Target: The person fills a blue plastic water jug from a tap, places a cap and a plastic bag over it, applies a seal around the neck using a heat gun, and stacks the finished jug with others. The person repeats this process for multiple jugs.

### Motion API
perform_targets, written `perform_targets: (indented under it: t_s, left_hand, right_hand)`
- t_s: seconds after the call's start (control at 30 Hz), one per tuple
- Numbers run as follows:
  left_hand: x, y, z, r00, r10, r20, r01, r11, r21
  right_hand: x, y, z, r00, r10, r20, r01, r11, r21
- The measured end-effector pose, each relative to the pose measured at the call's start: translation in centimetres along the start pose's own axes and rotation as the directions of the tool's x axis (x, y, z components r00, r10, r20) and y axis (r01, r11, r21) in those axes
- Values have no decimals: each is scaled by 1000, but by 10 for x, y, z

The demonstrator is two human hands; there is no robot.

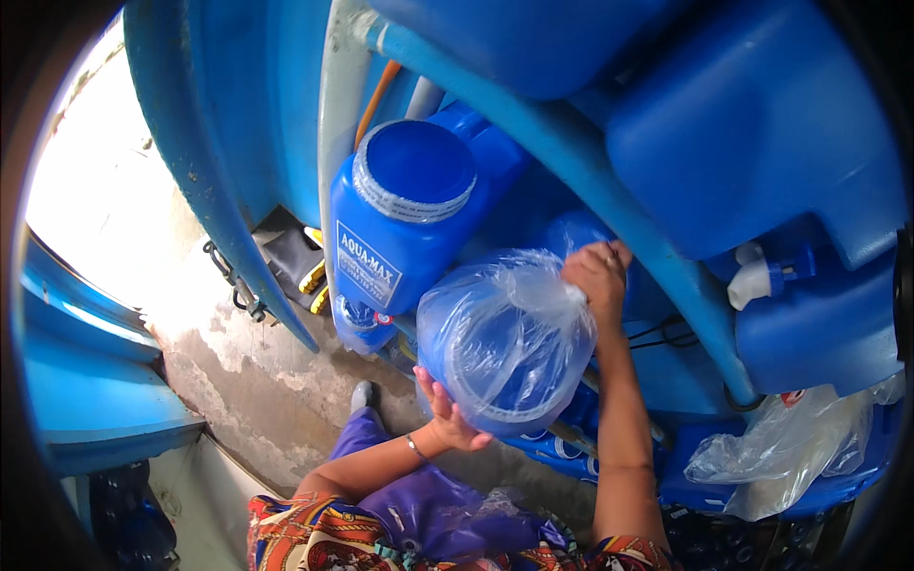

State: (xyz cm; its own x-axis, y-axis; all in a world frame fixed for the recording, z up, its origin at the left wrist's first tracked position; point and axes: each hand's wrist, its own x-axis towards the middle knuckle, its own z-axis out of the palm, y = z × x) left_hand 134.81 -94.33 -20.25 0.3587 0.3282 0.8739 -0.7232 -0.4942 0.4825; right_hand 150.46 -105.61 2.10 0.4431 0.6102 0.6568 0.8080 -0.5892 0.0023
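A round blue water jug [500, 381] wrapped in a clear plastic bag [509, 314] is in front of me, its round end tilted up toward me. Against its near left side my left hand [447, 417] is pressed, fingers spread around the curve, holding it. My right hand [600, 276] is closed on the gathered part of the bag at the jug's upper right. Just beyond stands a blue water container [367, 252], its wide round mouth uncovered and ringed by a clear plastic-like band. What lies under the wrapped jug is partly hidden.
A light-blue metal bar [562, 162] slants across on the right, with large blue containers [752, 124] behind it. One has a white tap [752, 278]. Loose clear plastic [781, 447] lies at lower right. At left are a blue panel [190, 143] and dark-and-yellow gloves [300, 262].
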Motion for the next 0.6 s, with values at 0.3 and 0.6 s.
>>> perform_targets:
  t_s: [0.3,0.6]
  left_hand:
    - [36,-17,64,1000,26,-6,-24,985,173]
    - [54,-17,67,997,46,56,-56,982,180]
  right_hand:
    - [9,85,42,936,350,24,-322,830,455]
    - [-27,105,34,891,452,-53,-367,783,502]
